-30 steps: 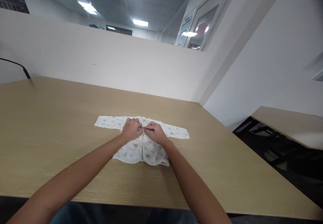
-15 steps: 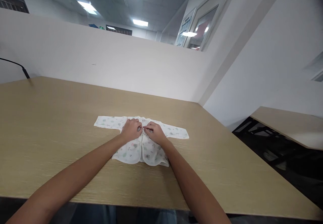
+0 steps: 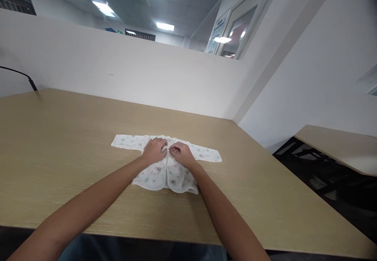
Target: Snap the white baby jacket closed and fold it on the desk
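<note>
My left hand (image 3: pixel 154 151) and right hand (image 3: pixel 182 154) touch shirt (image 3: pixel 151 177), lower centre, half-curled; can't tell if pinching. Shirt white, printed, spread out.

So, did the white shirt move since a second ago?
No: judged against the far edge of the table, the white shirt lies in the same spot.

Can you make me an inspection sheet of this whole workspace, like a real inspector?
Surface: wood-look table.
Things at hand: small white printed shirt, lying flat, sleeves spread sideways.
Clutter: nothing seen.
Hands: left hand and right hand rest on the shirt's upper front, fingers curled; whether they pinch cloth, I can't tell.
Cables: one black cord, far left.
Surroundings: white partition behind, ceiling lights, another table at right.
</note>
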{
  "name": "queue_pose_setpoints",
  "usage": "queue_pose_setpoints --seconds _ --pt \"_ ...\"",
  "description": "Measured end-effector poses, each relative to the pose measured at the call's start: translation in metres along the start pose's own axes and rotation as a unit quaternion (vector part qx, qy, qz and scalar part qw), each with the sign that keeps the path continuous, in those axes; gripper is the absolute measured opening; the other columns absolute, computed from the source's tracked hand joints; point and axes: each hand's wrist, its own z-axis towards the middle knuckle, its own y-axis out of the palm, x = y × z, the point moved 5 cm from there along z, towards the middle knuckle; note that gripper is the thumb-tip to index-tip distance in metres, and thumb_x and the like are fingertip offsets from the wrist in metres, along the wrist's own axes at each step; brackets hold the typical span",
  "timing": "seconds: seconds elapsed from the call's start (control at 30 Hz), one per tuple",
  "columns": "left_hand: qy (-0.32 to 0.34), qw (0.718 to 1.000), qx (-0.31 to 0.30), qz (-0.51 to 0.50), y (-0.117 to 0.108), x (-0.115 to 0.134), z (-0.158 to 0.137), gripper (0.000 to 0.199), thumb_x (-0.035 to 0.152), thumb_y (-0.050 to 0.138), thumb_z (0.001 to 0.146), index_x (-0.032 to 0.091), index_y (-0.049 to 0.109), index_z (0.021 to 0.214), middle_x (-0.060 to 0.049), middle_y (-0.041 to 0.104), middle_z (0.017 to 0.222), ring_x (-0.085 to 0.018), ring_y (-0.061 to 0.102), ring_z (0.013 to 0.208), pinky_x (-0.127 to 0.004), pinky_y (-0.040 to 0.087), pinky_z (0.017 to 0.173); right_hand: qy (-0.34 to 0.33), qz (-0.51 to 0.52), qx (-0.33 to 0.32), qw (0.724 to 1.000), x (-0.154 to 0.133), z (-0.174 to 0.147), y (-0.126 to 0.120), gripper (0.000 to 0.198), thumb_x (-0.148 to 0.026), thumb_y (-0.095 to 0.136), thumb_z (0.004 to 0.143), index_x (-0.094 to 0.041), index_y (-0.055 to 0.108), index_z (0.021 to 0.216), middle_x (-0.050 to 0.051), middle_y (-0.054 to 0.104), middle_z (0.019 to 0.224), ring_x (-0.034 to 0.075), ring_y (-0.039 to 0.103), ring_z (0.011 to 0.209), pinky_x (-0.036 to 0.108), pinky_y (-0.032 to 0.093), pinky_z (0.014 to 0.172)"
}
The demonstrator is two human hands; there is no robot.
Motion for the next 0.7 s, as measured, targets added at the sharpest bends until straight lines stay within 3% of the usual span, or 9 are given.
queue_pose_setpoints --seconds 0.57,0.63,0.7 --pt "0.007 1.000 0.016 -0.018 -0.001 -0.002 0.000 0.022 0.019 0.055 0.086 0.022 0.064 0.106 -0.006 0.070 0.103 -0.025 0.063 0.100 -0.039 0.045 0.090 -0.008 -0.014 -0.019 1.000 0.001 0.001 0.003 0.009 -0.015 0.063 0.083 -0.019 0.070 0.079 0.001 0.064 0.077 0.014 0.054 0.070 0.025 0.044 0.070" --pt "0.020 0.997 0.054 -0.060 -0.012 0.011 -0.001 0.020 0.018 0.051 0.088 0.022 0.064 0.103 -0.006 0.070 0.104 -0.024 0.063 0.100 -0.038 0.045 0.092 -0.019 -0.034 -0.010 0.999 0.002 0.001 0.005 0.007 -0.015 0.063 0.083 -0.018 0.069 0.080 0.001 0.064 0.076 0.014 0.054 0.069 0.025 0.044 0.069" --pt "0.054 0.987 0.090 -0.125 -0.023 0.040 -0.007 0.020 0.017 0.047 0.091 0.021 0.064 0.100 -0.007 0.070 0.103 -0.022 0.063 0.099 -0.037 0.046 0.092 -0.031 -0.058 0.008 0.998 0.002 0.001 0.005 0.007 -0.015 0.063 0.082 -0.017 0.069 0.080 0.001 0.065 0.076 0.014 0.054 0.069 0.024 0.045 0.067"
